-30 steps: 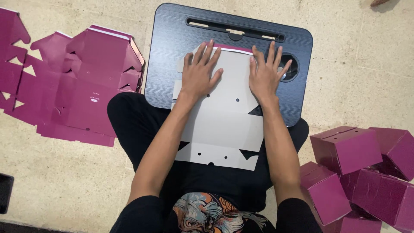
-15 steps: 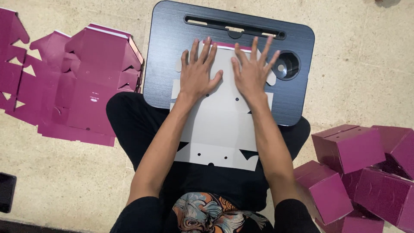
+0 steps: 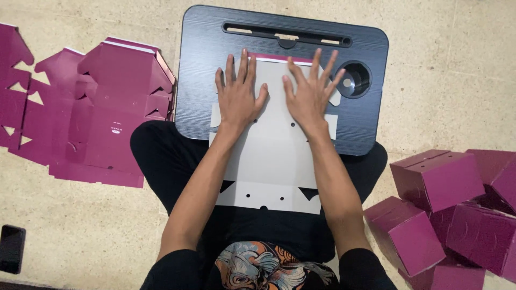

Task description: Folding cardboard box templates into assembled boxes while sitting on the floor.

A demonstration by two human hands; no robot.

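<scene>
My left hand (image 3: 238, 95) flat, fingers spread, pressing card blank (image 3: 271, 156); grips nothing. My right hand (image 3: 310, 92) same, just beside it, palm down on blank. Blank white side up, magenta edge at far end, lies across black lap tray (image 3: 204, 70) and my legs. Round cup hole (image 3: 353, 80) right of right hand. Flat magenta blanks (image 3: 97, 118) stacked on floor left. Folded magenta boxes (image 3: 438, 180) on floor right. Dark phone (image 3: 12, 248) at lower left.

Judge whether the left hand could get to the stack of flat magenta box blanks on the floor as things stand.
Probably yes. The left hand lies flat on the pale cardboard sheet, and the stack of flat blanks sits just beside the black lap desk, with nothing between.
</scene>
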